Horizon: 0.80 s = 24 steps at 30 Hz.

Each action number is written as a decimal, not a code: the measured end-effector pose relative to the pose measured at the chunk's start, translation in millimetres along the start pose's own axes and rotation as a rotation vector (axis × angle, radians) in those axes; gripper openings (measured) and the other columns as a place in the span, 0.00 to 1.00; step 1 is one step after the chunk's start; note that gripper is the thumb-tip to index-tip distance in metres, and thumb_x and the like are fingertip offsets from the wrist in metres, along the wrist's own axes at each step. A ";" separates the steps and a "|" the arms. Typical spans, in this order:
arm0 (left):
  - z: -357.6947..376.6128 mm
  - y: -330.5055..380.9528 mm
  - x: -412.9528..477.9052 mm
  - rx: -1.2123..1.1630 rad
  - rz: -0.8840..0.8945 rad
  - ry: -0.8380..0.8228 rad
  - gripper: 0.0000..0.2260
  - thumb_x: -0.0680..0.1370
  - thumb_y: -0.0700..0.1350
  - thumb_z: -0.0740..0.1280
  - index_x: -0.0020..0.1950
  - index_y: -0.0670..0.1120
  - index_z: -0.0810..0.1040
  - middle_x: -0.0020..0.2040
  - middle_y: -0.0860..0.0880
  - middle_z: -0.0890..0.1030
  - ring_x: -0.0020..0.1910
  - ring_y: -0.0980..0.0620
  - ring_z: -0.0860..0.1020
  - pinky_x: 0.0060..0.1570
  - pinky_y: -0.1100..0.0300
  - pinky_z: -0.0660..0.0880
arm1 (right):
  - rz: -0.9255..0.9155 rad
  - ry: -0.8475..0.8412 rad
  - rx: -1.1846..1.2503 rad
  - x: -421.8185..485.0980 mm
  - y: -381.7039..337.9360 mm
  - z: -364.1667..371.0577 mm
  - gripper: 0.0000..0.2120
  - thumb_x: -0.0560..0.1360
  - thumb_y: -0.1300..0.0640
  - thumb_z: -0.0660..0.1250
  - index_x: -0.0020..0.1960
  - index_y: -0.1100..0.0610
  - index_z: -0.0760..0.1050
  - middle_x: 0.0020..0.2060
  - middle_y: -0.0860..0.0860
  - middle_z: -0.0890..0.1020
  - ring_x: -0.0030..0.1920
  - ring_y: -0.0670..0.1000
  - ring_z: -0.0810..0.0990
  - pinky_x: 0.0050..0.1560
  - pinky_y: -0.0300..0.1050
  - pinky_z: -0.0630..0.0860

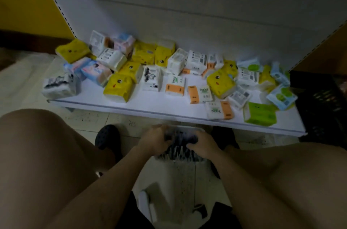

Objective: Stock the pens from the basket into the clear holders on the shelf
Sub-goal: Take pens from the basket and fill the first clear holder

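A white basket (174, 178) stands on the floor between my knees, just below the shelf's front edge. Several dark pens (179, 151) with light tips lie bunched in its far end. My left hand (155, 139) reaches into the basket from the left, its fingers curled over the pens. From the right, my right hand (203, 143) closes on the same bunch. The picture is dim and blurred, so single pens are hard to make out. No clear holders are in view.
A low white shelf (165, 105) runs across in front of me, strewn with several yellow, white, orange, blue and green tissue packs (118, 87). A black crate (319, 108) stands at the shelf's right end. My bare knees flank the basket, with a black shoe (107, 136) on the tiled floor.
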<state>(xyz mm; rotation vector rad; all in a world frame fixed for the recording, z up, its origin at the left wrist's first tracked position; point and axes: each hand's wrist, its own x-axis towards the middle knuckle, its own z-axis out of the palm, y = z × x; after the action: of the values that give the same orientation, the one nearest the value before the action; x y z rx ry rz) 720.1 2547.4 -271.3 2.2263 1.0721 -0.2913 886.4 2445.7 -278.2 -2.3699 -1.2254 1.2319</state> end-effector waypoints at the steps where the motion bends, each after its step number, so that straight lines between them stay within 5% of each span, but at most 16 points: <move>1: 5.2 -4.2 3.0 -0.012 -0.015 -0.029 0.24 0.79 0.50 0.66 0.73 0.47 0.66 0.69 0.44 0.71 0.65 0.44 0.72 0.58 0.55 0.72 | 0.008 -0.038 -0.007 2.3 1.5 3.6 0.21 0.77 0.54 0.68 0.67 0.61 0.71 0.64 0.59 0.75 0.61 0.58 0.76 0.59 0.49 0.75; 7: 59.1 -24.6 26.6 -0.191 -0.153 -0.169 0.10 0.79 0.45 0.65 0.59 0.45 0.76 0.52 0.41 0.80 0.46 0.47 0.76 0.46 0.56 0.74 | 0.040 -0.181 -0.083 21.6 11.6 31.6 0.15 0.78 0.51 0.67 0.60 0.60 0.76 0.55 0.58 0.80 0.55 0.58 0.78 0.57 0.52 0.77; 11: 94.0 -33.8 39.2 -0.160 -0.160 -0.286 0.12 0.79 0.44 0.62 0.60 0.42 0.77 0.55 0.42 0.79 0.50 0.45 0.76 0.47 0.57 0.73 | 0.090 -0.292 -0.218 31.2 24.9 42.9 0.20 0.80 0.51 0.63 0.69 0.57 0.69 0.64 0.57 0.74 0.63 0.59 0.73 0.66 0.54 0.70; 15: 108.8 -45.3 60.8 -0.119 -0.237 -0.334 0.15 0.79 0.49 0.60 0.61 0.44 0.77 0.57 0.41 0.78 0.51 0.44 0.75 0.47 0.55 0.72 | 0.134 -0.328 -0.212 41.4 38.9 48.8 0.21 0.82 0.54 0.60 0.73 0.59 0.65 0.67 0.58 0.72 0.63 0.59 0.73 0.60 0.47 0.72; 21: 122.6 -47.8 73.3 -0.051 -0.326 -0.400 0.25 0.77 0.50 0.61 0.73 0.45 0.64 0.70 0.38 0.65 0.67 0.36 0.64 0.65 0.44 0.68 | 0.194 -0.267 -0.087 64.9 50.7 58.4 0.11 0.79 0.56 0.64 0.59 0.60 0.76 0.49 0.55 0.79 0.43 0.50 0.73 0.32 0.33 0.65; 24: 126.3 -43.2 78.0 -0.004 -0.340 -0.425 0.27 0.78 0.49 0.62 0.75 0.44 0.61 0.72 0.39 0.61 0.69 0.37 0.61 0.66 0.44 0.68 | 0.211 -0.175 -0.048 78.9 52.1 68.9 0.06 0.78 0.55 0.64 0.52 0.57 0.76 0.42 0.51 0.78 0.40 0.50 0.75 0.39 0.40 0.71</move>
<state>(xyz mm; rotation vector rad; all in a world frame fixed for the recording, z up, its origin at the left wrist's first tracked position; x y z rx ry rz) 746.6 2535.6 -423.2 1.8501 1.1969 -0.8637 889.0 2459.2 -394.4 -2.5247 -1.0847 1.5182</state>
